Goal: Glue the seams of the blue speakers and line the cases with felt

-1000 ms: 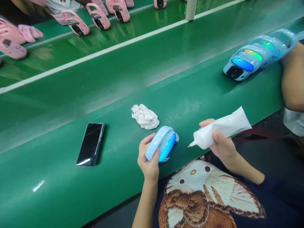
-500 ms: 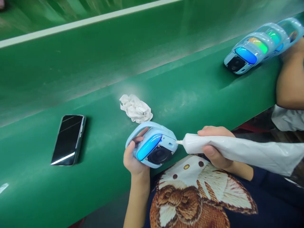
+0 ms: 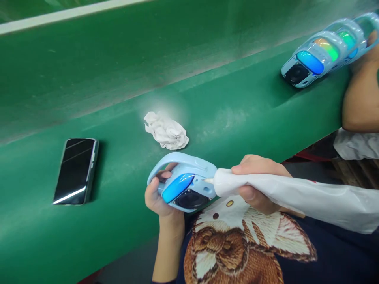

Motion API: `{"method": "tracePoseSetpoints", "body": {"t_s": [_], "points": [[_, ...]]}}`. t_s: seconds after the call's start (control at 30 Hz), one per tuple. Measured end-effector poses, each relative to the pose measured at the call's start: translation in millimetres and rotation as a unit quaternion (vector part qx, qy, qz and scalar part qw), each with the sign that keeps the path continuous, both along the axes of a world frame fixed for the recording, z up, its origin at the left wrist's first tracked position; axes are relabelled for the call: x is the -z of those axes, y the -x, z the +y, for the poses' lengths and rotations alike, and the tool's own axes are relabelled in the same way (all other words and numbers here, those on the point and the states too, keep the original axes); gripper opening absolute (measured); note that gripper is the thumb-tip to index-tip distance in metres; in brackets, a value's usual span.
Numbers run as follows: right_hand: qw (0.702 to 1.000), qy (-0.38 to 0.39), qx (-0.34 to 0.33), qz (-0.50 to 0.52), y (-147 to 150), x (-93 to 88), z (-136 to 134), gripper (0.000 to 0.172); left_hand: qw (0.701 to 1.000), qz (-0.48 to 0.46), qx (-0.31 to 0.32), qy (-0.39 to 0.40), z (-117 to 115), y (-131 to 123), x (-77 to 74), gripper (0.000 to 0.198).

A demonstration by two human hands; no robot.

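Note:
A light-blue portable speaker (image 3: 203,167) with a carry handle, a glowing blue panel and a black round driver is gripped by my left hand (image 3: 160,195), its fingers wrapped round the handle end. My right hand (image 3: 259,183) is closed round a white glue tube (image 3: 308,197), held nearly level, its crumpled tail stretching to the right. The tube's thin nozzle (image 3: 209,180) lies over the speaker's end face, close to a small hole beside the lit panel; whether it touches cannot be made out.
On the green bench (image 3: 124,169) lie a crumpled white tissue (image 3: 167,132) and a black phone (image 3: 76,171). Several similar blue speakers (image 3: 308,65) stand in a row at the back right, beside another person's arm (image 3: 363,94). A raised green wall borders the bench.
The nozzle has moved left from the speaker's right edge onto its end face, towards the lit panel. My right hand moved left with the tube. The whole view has shifted slightly.

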State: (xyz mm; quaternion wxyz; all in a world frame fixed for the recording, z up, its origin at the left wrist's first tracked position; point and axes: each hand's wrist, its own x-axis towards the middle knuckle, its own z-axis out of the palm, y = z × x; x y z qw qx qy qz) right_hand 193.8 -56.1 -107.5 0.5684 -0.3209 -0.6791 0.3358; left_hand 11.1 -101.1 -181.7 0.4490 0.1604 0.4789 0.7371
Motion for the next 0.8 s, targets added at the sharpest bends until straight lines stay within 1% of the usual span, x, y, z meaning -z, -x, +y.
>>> {"method": "tracePoseSetpoints", "body": {"t_s": [0.3,0.5,0.7,0.8], "points": [[1.000,-0.009,-0.004,-0.025,1.9,-3.3,0.6,0.015,1.000,0.009,-0.024,0.015,2.2,-1.8,-1.5,0.027],[0.999,-0.007,-0.006,-0.036,4.1,-3.9,1.2,0.015,1.000,0.009,-0.019,0.014,1.9,-1.0,-1.3,0.029],[0.997,-0.035,-0.039,-0.050,0.3,-3.5,0.8,0.014,1.000,0.008,-0.013,-0.001,1.6,-0.7,0.3,0.029],[0.998,-0.022,-0.038,-0.035,-4.1,-3.6,-0.7,0.015,1.000,-0.001,-0.023,-0.005,1.3,-0.3,0.6,0.027]]}}
